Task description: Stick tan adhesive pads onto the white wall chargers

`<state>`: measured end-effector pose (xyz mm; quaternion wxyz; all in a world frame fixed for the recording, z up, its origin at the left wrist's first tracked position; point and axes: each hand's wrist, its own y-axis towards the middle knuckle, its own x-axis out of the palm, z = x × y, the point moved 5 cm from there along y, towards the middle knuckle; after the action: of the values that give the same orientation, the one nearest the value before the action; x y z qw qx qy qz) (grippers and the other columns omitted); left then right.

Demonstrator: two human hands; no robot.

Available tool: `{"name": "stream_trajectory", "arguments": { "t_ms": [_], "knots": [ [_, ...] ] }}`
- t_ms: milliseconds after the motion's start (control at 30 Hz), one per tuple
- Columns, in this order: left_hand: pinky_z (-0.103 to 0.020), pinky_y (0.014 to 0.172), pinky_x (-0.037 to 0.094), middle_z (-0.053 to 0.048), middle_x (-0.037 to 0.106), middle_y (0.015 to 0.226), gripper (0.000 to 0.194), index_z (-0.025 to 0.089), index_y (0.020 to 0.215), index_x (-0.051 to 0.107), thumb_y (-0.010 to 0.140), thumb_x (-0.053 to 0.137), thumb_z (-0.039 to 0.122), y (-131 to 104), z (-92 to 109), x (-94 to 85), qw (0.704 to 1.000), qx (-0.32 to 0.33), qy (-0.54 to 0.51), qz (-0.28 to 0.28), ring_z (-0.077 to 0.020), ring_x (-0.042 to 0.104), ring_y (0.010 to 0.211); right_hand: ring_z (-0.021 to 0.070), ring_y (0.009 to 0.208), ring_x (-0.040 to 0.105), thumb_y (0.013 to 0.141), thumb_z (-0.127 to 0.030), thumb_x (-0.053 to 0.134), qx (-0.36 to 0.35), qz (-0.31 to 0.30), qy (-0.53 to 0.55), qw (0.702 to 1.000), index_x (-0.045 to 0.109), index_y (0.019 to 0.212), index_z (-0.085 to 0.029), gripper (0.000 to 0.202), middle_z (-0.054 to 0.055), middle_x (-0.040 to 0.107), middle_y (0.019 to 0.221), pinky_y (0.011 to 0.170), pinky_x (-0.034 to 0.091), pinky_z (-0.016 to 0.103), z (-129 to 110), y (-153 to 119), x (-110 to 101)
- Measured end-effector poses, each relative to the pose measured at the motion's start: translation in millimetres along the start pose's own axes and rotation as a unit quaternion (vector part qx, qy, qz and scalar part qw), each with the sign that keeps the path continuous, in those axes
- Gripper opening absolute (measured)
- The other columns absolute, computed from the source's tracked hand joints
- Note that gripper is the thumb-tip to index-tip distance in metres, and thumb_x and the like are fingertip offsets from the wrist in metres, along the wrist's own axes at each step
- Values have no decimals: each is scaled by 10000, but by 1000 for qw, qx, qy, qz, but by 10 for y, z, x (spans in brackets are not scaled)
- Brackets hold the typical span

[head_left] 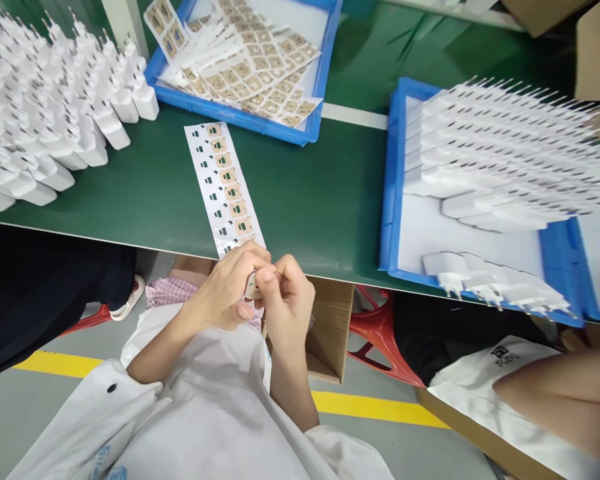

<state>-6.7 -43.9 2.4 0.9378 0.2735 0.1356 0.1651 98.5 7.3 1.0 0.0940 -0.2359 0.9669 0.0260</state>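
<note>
Two hands, close together, fingertips meeting just off the near edge of the green bench (350, 213). I read the left hand (230, 287) as closed around a small tan piece (251, 287), the right hand (291, 303) as pinching it by thumb and finger; undersides hidden, can't tell where every fingertip sits. Piece is between them, in front of the lap, with the white die-cut sheet (206, 180) just beyond. Looks like fine fingertip work, maybe peeling or aligning, my guess. To do it well, I'd hold the left grip steady, work the right thumb from one edge, go slow so it doesn't crease. Cardboard box (336, 327) lies below, beside the right hand: a slip might land there.
</note>
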Motion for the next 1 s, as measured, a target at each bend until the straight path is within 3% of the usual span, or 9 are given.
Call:
{"name": "stream_trajectory", "arguments": {
  "t_ms": [100, 200, 367, 533, 667, 767, 900, 1000],
  "knots": [
    [-399, 741, 535, -62, 598, 956, 689, 217, 1049, 535, 956, 268, 845, -22, 13, 12, 1000, -9, -13, 9, -226, 622, 854, 78, 449, 311, 1009, -603, 543, 13, -5, 38, 999, 320, 671, -248, 539, -90, 333, 531, 430, 268, 236, -6, -6, -22],
    [-371, 705, 539, -56, 590, 988, 748, 236, 1093, 528, 942, 150, 864, -46, 13, -17, 997, -46, -41, 40, -202, 618, 824, 85, 440, 347, 1005, -623, 525, 15, -66, 96, 993, 386, 695, -247, 507, -85, 387, 541, 427, 300, 232, -28, -3, -22],
    [-298, 627, 491, -28, 591, 936, 658, 237, 1037, 526, 970, 225, 818, -24, 66, -57, 993, -79, -64, 53, -156, 589, 748, 91, 509, 447, 811, -407, 808, -46, -159, 89, 982, 480, 820, -253, 363, -88, 534, 648, 491, 378, 225, -113, -33, -30],
    [-292, 636, 480, -26, 593, 911, 622, 225, 1006, 548, 991, 282, 786, -9, 76, -75, 992, -77, -83, 63, -155, 580, 747, 89, 486, 455, 836, -325, 751, -66, -167, 131, 975, 480, 831, -255, 279, -87, 534, 646, 463, 364, 220, -108, -34, -19],
    [-296, 624, 475, -26, 602, 913, 637, 226, 1004, 556, 987, 272, 796, -34, 48, -101, 987, -117, -95, 56, -154, 567, 734, 87, 483, 475, 832, -276, 753, -56, -174, 148, 972, 488, 838, -255, 266, -87, 551, 648, 470, 395, 217, -108, -27, 22],
    [-297, 597, 482, -29, 618, 925, 668, 222, 1000, 558, 968, 272, 825, -64, 38, -123, 984, -150, -89, 47, -144, 553, 691, 96, 482, 503, 839, -292, 759, -43, -170, 157, 972, 494, 836, -253, 268, -81, 564, 646, 469, 419, 222, -114, -20, 36],
    [-259, 450, 431, -23, 624, 947, 719, 224, 1024, 555, 940, 241, 866, -118, 16, -93, 972, -196, -129, 31, -99, 506, 541, 116, 466, 543, 922, -332, 697, -25, -205, 206, 957, 483, 826, -250, 247, -69, 572, 612, 452, 438, 232, -117, -33, 48],
    [-267, 471, 421, -12, 617, 818, 736, 218, 966, 571, 965, 178, 840, -127, 24, -87, 965, -222, -129, 46, -122, 529, 545, 125, 462, 514, 965, -377, 648, -77, -201, 180, 960, 536, 900, -245, 185, -76, 515, 576, 457, 446, 247, -128, -41, -10]
  ]
}}
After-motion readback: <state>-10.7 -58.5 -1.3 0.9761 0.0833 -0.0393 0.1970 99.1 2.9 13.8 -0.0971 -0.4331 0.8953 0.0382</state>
